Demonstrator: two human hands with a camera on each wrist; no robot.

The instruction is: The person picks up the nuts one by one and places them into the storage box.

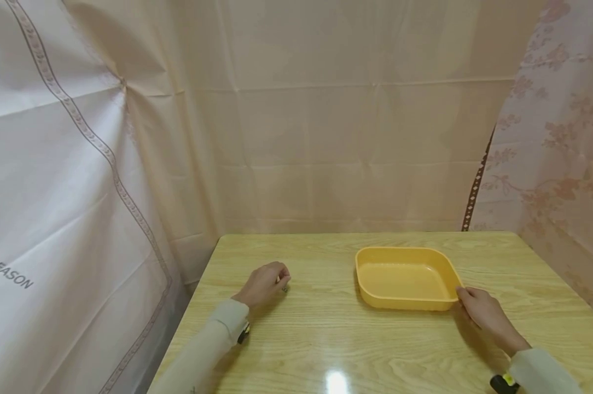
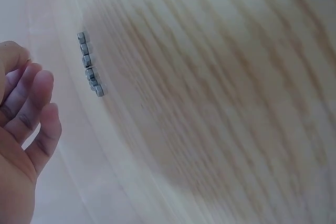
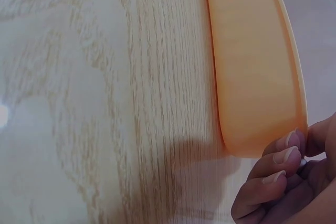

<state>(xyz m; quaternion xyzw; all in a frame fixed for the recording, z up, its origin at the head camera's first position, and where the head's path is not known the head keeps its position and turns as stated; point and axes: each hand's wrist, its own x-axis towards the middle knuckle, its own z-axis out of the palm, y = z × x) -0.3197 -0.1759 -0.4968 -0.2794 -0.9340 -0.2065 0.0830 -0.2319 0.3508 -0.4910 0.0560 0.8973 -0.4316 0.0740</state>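
1. The yellow tray (image 1: 406, 276) sits on the wooden table (image 1: 326, 339), right of centre and toward the far edge. Nothing shows inside it. Its longer side runs left to right across the table, from about 9 to 3 o'clock as the person sees it.

2. The right hand (image 1: 486, 317) is the one at the tray — its fingertips (image 3: 286, 156) curl against the near right corner and touch the outer wall there. From this hand the tray lies at about 10 o'clock, with no gap between them. Whether the thumb hooks over the rim cannot be told.

3. The left hand (image 1: 264, 284) rests on the table well apart from the tray, which lies at about 3 o'clock from it. Its fingers are loosely bent and hold nothing.

4. Just beyond the left fingertips, at about 1 o'clock in the head view, lies a short row of small grey metal pieces (image 2: 89, 66) — clearly apart from the fingers in the left wrist view. What they are is too small to tell.

5. Writing: on the white curtain (image 1: 55, 230) at 9 o'clock, the word "SEASON" reads in grey capitals, preceded by a cut-off letter. The tray shows no label.
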